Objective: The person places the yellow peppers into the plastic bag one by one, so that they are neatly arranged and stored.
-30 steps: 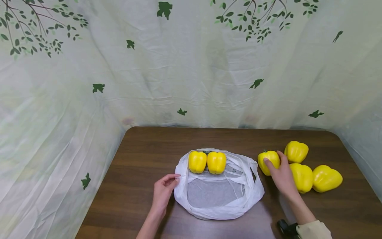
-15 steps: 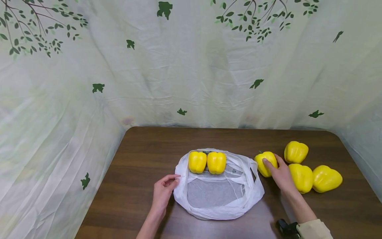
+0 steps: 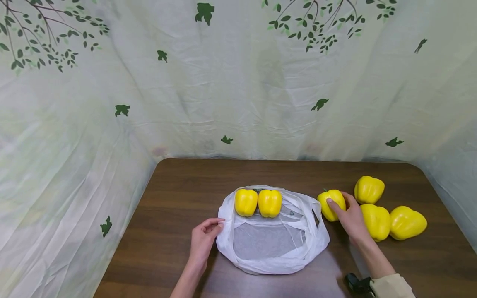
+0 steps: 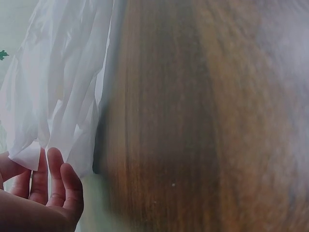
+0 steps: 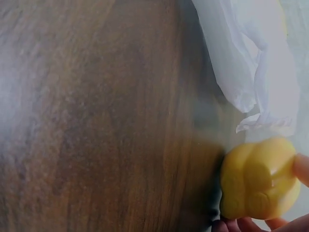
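Observation:
A white plastic bag [image 3: 316, 244] lies with its mouth spread wide on the table. Two yellow bell peppers, a left one [image 3: 246, 202] and a right one [image 3: 270, 203], sit side by side at the far side inside it. My left hand [image 3: 204, 238] pinches the bag's left edge between thumb and fingers; the left wrist view shows the thin plastic [image 4: 29, 154] there. Just right of the bag, my right hand [image 3: 352, 217] grips another yellow bell pepper [image 3: 329, 203], thumb on one side and fingers on the other. In the right wrist view that pepper [image 5: 258, 179] is close to the bag.
More yellow bell peppers are grouped at the right: one at the back [image 3: 369, 190], one beside my right hand [image 3: 377, 222] and one farther right [image 3: 408, 223]. The brown wooden table [image 3: 167, 198] ends at a pale curtain [image 3: 261, 103] with leaf prints.
My right hand and the pepper it grips shifted slightly left toward the bag, then stayed nearly still. The left hand and the bag look unchanged.

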Demonstrator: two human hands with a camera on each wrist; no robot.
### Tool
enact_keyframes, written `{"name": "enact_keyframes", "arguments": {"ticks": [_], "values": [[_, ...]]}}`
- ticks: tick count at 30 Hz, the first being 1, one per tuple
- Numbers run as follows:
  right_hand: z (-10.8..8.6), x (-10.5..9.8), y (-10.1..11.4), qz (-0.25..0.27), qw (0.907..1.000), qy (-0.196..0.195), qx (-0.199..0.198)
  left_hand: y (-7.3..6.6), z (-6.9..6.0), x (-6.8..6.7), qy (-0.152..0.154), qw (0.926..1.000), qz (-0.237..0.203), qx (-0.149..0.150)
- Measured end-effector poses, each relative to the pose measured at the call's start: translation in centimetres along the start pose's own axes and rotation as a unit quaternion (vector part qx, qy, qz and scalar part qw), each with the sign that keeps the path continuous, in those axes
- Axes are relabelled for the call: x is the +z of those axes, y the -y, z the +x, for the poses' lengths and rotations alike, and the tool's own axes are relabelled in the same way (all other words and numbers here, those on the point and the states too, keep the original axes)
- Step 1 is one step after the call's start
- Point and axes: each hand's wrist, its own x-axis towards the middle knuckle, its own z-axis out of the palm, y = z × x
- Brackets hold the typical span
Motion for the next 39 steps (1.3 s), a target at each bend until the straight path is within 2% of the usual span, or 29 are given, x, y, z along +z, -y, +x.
{"name": "enact_keyframes", "arguments": {"ticks": [16, 27, 39], "values": [[-0.3, 0.2, 0.4, -0.027, 0.9991, -0.024, -0.023, 0.1, 0.1, 0.1, 0.001, 1.0, -0.004, 0.002], [-0.8, 0.0, 1.4, -0.013, 0.9947, -0.085, -0.055, -0.1, -0.1, 0.1, 0.005, 1.0, 0.001, 0.002], [-2.3, -0.2, 3.2, 0.025, 0.9925, -0.088, -0.081, -0.3, -0.1, 0.2, 0.006, 1.0, -0.005, 0.002]]}}
